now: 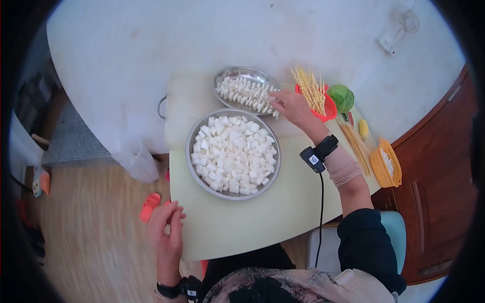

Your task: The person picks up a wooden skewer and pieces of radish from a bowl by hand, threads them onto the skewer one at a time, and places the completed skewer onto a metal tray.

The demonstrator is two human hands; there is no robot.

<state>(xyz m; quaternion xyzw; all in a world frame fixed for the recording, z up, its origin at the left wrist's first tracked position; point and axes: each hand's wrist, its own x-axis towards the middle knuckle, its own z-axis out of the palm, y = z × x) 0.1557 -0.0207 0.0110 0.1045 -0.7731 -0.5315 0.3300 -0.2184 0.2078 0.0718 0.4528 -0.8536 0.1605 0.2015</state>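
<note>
My right hand reaches over the right end of an oval metal plate, its fingers closed on the end of a skewer of white pieces. Other skewers of white pieces lie side by side on that plate. In front of it stands a round metal basin filled with cut white cubes. My left hand is at the table's left edge, below the basin; its fingers are curled in toward the thumb, with nothing showing between them.
Right of the plate, a red basket holds yellowish threaded sticks. Beyond are a green cabbage, bare wooden skewers, a corn cob and a yellow basket with white contents. A black cable hangs from my right wrist.
</note>
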